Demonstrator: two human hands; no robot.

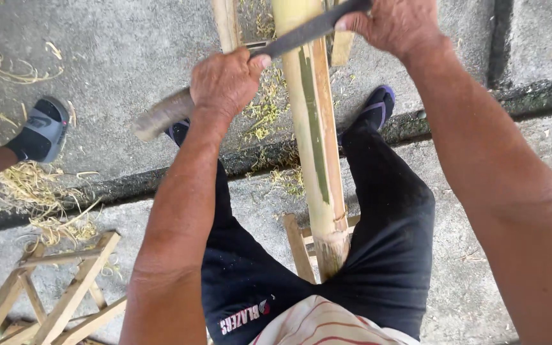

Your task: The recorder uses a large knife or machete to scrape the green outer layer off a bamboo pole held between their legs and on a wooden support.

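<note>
Soft daylight (faint shadows), sharp focus

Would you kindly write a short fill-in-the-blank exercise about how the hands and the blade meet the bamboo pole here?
1. The long dark blade lies ____ the bamboo pole.
2. The left hand grips the blade's ____ end.
3. The right hand holds the blade on the pole's ____ side.
4. The pole's near end rests between the person's ____.

Missing words: across; handle; right; legs
</note>
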